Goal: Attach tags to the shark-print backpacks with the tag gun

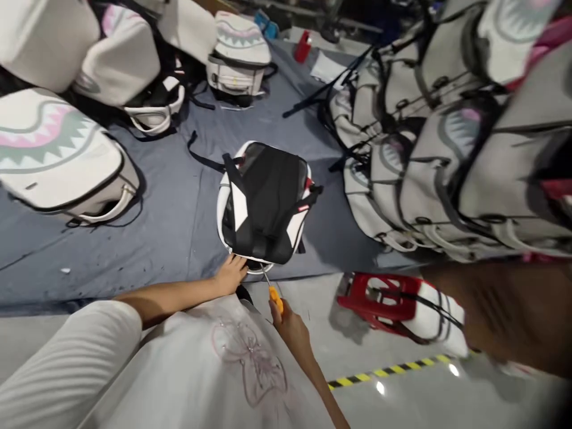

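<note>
A black and white backpack [268,190] lies with its strap side up on the grey cloth-covered table [170,250], close to the front edge. My left hand [231,274] is at its near left corner, with the fingers closed over the white edge. In my right hand [289,322] is an orange-handled tool [275,298] with a thin metal shaft. The tip of the shaft reaches the near edge of the backpack, beside its white carry handle; the exact contact is hard to see.
Several white backpacks with a shark-mouth print [67,149] stand to the left and behind. Greyish backpacks [429,179] are piled up on the right. Below them, a red stool [379,301] with white material on it stands on the floor, near yellow-black tape [384,372].
</note>
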Demonstrator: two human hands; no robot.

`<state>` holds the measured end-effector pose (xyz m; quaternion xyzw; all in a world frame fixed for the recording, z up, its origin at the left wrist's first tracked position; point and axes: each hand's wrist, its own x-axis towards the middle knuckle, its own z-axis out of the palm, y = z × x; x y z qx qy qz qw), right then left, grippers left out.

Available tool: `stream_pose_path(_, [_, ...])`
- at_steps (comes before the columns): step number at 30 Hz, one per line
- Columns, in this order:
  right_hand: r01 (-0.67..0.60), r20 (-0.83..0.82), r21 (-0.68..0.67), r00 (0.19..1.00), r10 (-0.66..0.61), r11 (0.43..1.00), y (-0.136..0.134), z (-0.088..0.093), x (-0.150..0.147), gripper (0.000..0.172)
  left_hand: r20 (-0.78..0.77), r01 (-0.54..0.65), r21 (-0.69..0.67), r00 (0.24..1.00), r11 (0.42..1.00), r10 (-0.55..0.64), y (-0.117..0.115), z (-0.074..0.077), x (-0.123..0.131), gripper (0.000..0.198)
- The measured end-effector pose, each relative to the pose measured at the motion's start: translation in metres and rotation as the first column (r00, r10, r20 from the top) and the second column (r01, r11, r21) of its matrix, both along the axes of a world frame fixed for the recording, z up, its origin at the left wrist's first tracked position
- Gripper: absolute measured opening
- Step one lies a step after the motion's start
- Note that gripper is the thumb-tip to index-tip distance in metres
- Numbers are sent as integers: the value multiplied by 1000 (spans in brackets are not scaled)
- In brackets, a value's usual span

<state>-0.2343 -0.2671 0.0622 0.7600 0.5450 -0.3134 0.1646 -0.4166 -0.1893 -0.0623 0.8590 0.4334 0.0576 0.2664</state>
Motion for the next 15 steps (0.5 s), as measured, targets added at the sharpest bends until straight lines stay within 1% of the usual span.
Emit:
stream_pose_path(2, [42, 33, -35, 999, -41, 998, 3, -3, -2, 50, 9, 53, 6, 999, 999, -53, -1, 2, -1, 33])
stream_pose_path(4, [71, 42, -52, 997, -69, 996, 5, -6, -3, 50, 19, 115, 52, 993, 992, -116, 0, 11, -1, 32])
stream_pose_path(5, [84, 27, -50, 996, -83, 995, 4, -8, -3, 50, 31, 152, 105, 987, 983, -156, 2, 16, 1, 33])
stream_pose_path(7, [106, -29, -19, 994, -106, 994, 0, -12, -2, 50, 37, 205, 251, 975, 946, -221, 11, 26, 6, 46])
stream_pose_path(8, [114, -61, -3, 992, -114, 994, -3, -14, -2, 50, 19, 201, 318, 976, 926, -218, 18, 30, 11, 54])
stream_pose_path(10, [131, -111, 17, 985, -129, 991, -8, -18, -3, 51, -55, 148, 394, 989, 907, -138, 36, 34, 21, 65])
stream_pose_path(12, [171, -133, 6, 977, -169, 985, -12, -21, -5, 49, -153, 107, 402, 987, 909, -49, 54, 35, 31, 67])
stream_pose_path(13, [196, -140, -3, 971, -194, 981, -13, -23, -5, 48, -191, 102, 397, 981, 912, -27, 62, 35, 35, 67])
stream_pose_path(15, [240, -167, -2, 957, -237, 971, -14, -25, -6, 47, -210, 111, 375, 977, 920, -32, 73, 34, 40, 66])
